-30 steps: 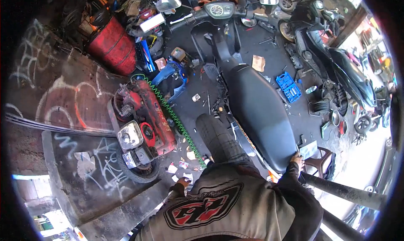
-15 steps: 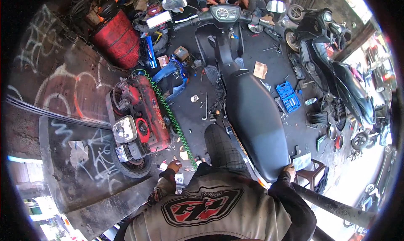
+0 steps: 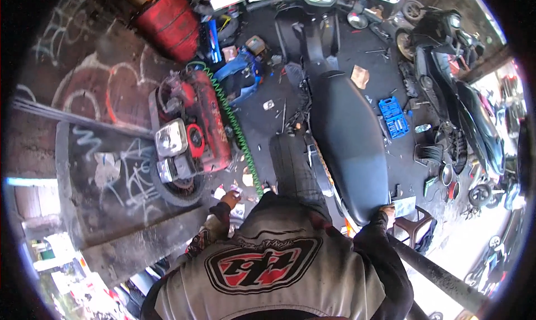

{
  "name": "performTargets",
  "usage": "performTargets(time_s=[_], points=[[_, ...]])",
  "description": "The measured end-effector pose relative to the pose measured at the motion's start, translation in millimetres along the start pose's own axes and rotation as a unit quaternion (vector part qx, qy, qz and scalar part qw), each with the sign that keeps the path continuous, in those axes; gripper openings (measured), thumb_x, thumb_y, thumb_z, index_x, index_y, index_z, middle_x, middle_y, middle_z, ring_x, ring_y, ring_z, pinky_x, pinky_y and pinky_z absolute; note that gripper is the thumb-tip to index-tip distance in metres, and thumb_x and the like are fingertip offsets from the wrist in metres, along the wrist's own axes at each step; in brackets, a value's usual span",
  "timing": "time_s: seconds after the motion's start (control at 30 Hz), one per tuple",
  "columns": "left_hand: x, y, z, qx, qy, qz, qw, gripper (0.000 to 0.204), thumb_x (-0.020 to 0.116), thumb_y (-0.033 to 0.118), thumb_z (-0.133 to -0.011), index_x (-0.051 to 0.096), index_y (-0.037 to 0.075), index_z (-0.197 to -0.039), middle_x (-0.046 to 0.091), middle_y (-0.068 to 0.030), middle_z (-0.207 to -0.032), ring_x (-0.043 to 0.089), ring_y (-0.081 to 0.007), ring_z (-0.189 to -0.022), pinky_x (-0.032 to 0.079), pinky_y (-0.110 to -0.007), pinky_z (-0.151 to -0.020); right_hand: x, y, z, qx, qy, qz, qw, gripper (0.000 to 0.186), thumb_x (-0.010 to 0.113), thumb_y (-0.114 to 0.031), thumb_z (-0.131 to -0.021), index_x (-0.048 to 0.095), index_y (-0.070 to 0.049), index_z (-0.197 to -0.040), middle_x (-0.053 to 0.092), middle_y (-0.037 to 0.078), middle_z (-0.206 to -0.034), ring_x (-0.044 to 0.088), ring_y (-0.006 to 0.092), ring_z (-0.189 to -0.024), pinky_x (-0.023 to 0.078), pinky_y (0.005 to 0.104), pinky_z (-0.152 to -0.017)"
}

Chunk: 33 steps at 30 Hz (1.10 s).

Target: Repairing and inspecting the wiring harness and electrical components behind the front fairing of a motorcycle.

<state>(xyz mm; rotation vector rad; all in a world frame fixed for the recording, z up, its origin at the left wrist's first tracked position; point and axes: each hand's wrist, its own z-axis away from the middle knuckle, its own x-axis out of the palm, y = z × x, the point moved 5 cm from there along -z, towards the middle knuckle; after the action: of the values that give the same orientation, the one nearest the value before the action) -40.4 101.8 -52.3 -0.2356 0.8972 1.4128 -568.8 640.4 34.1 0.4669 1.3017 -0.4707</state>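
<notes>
A black step-through motorbike stands just right of my legs, its long black seat (image 3: 352,147) running away from me. My right hand (image 3: 388,211) is closed at the rear end of the motorbike, beside the back of the seat; its fingers are partly hidden. Low on my left, my left hand (image 3: 230,198) hangs in the air with its fingers apart and nothing seen in it. Below and around that hand lie small white and red items, too small to name. A grey-trousered leg (image 3: 293,163) of mine is alongside the motorbike.
Left of me stands a red air compressor (image 3: 212,124) with a wheel and a coiled green hose (image 3: 241,144). A blue tool case (image 3: 394,117) lies open right of the seat. Farther right are another black motorbike (image 3: 446,91) and a brown stool (image 3: 416,222). A red barrel (image 3: 167,24) stands far left.
The view has shifted, so the motorbike, compressor and floor items sit higher and slightly farther right. My right hand stays at the motorbike's rear; my left hand still hangs low on the left.
</notes>
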Motion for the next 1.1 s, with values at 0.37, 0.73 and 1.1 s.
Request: performTargets(time_s=[0.37, 0.73, 1.1], points=[[40.5, -97.2, 48.2, -0.092, -0.041, 0.026, 0.995, 0.052, 0.068, 0.048, -0.077, 0.063, 0.013, -0.115, 0.065, -0.0170, -0.112, 0.062, -0.0328, -0.104, 0.049, -0.041, -0.089, -9.8, -36.0, -0.5, 0.049, 0.036, 0.144, 0.988, 0.049, 0.038, -0.053, -0.092, 0.054, -0.024, -0.128, 0.051, 0.015, -0.129, 0.046, 0.0321, -0.121, 0.038, 0.0509, -0.095], [-35.4, -71.8, -124.2, -0.028, -0.050, 0.063, 0.996, 0.049, 0.068, 0.048, -0.079, 0.066, 0.012, -0.112, 0.068, -0.0151, -0.104, 0.065, -0.0302, -0.098, 0.050, -0.040, -0.087, 14.7, -373.6, 152.9, -0.361, 0.208, -0.080, 0.906, 0.053, 0.052, -0.048, -0.089, 0.046, -0.022, -0.134, 0.048, 0.017, -0.129, 0.044, 0.0359, -0.118, 0.036, 0.0524, -0.096], [-293.3, -45.2, -347.3, 0.017, 0.046, -0.101, 0.994, 0.031, 0.059, 0.028, -0.087, 0.062, 0.018, -0.116, 0.064, -0.0119, -0.105, 0.064, -0.0312, -0.092, 0.052, -0.044, -0.082, 81.5, -556.9, 212.3, -0.199, 0.134, 0.138, 0.961, 0.092, 0.060, -0.068, -0.075, 0.029, -0.015, -0.144, 0.047, 0.025, -0.113, 0.050, 0.0372, -0.101, 0.041, 0.0474, -0.087]])
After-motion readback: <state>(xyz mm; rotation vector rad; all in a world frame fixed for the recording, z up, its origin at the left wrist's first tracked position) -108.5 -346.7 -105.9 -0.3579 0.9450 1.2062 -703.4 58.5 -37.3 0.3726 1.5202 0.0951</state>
